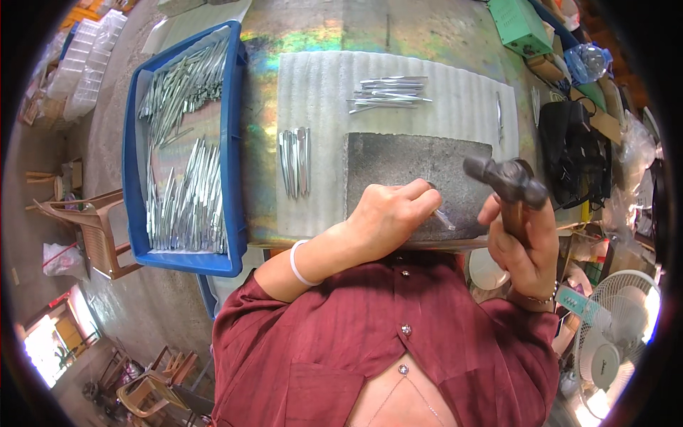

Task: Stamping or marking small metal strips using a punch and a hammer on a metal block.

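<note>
Head view: the left hand (pixel 388 217) pinches a thin metal strip (pixel 442 218) flat on the dark stone block (pixel 416 171); the right hand (pixel 523 245) grips a hammer (pixel 506 179) raised just beside it. Small batches of metal pieces (pixel 295 162) lie on the worktop (pixel 320 99), while the blue tray (pixel 231 142) holds far more, so most seems left. The strip's near end is hidden by fingers

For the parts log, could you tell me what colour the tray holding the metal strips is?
Blue: the tray, seen in the head view.
</note>
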The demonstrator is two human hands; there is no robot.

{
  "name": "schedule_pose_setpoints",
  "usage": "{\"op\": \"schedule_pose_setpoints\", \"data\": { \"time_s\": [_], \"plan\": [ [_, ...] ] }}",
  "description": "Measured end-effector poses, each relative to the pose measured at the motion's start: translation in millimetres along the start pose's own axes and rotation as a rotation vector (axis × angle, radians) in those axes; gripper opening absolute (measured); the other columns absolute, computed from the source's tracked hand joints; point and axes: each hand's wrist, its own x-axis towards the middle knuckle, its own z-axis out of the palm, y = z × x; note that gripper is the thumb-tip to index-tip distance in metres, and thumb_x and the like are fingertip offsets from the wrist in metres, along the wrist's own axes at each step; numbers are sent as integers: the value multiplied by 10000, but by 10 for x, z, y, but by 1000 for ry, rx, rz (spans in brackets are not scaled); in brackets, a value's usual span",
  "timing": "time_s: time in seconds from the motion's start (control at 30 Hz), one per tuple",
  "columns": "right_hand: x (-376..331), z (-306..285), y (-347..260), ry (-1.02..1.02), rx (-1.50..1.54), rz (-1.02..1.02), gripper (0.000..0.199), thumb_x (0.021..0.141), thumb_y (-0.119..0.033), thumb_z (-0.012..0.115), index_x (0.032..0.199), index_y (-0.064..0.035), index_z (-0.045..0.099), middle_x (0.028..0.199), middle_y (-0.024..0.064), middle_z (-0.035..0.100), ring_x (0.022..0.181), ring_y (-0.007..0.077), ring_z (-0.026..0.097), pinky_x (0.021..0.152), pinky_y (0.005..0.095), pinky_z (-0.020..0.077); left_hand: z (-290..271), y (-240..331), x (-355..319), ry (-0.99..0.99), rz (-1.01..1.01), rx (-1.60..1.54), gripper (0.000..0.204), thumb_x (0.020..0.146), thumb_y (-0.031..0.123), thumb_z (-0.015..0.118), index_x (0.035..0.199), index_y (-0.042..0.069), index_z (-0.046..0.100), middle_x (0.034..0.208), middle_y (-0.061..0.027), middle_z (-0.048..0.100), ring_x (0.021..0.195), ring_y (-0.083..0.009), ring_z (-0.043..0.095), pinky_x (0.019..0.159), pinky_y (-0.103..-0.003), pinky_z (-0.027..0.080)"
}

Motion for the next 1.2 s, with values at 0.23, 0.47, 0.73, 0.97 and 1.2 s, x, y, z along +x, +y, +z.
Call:
{"op": "schedule_pose_setpoints", "data": {
  "time_s": [0.23,0.47,0.73,0.97,1.2],
  "plan": [
    [-112,-148,3,-192,-443,-336,447,840,49,609,1256,55,443,1028,189,648,886,236,673,771,306,532,22,-37,-4,8,-3,-38,165,719,41,600,855,81,516,771,-58,531,608,-240,606,479,-334,473],
    [-195,-141,-1,-146,-471,-431,452,816,65,617,1242,53,465,1020,195,645,834,240,678,711,297,544,8,-30,31,-11,-4,-62,205,713,16,598,892,89,530,801,-51,555,619,-244,609,484,-340,469],
    [-265,-121,-119,-57,-754,-606,526,687,72,693,1181,68,515,853,141,643,664,233,645,571,301,522,8,-27,38,-9,-2,-72,208,714,16,601,894,91,528,792,-44,552,627,-240,609,481,-336,466],
    [-308,-98,-109,-127,-848,-538,498,693,17,710,1162,59,546,819,136,640,678,227,640,530,283,495,18,-42,20,-1,-3,-72,176,729,42,607,877,88,522,762,-51,530,601,-242,600,470,-334,462],
    [-194,-116,-218,-205,-953,-507,515,719,-2,680,1199,86,516,814,136,631,633,225,635,481,272,478,-4,-72,78,-11,4,-40,168,731,32,600,870,80,519,764,-60,537,602,-256,600,470,-346,465]
  ]
}}
